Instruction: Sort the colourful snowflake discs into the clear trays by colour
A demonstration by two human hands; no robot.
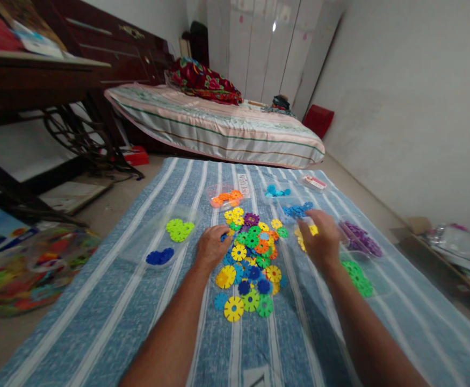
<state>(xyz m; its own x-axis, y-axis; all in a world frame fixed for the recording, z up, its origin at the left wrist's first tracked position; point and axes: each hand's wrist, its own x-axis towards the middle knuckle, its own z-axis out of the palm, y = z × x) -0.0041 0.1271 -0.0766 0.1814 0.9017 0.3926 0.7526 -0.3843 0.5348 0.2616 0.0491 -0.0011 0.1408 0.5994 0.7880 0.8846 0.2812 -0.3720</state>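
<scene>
Colourful notched plastic discs (238,252) lie in a loose heap in the middle of a blue striped cloth. At the heap's left edge is my left hand (211,248), its fingers curled in around a dark blue disc (224,236). My right hand (324,239) hangs over the yellow discs (300,240) to the right of the heap. Its thumb and fingers are apart, and yellow shows in the gap between them. Just beyond that hand are blue discs (295,210) in a clear tray.
Clear trays hold orange discs (226,199), light blue discs (277,191), purple discs (361,239) and green discs (356,277). A left tray (134,250) has lime discs (179,230) and dark blue discs (160,256). A bag of mixed discs (29,274) sits left; a bed (218,129) stands beyond.
</scene>
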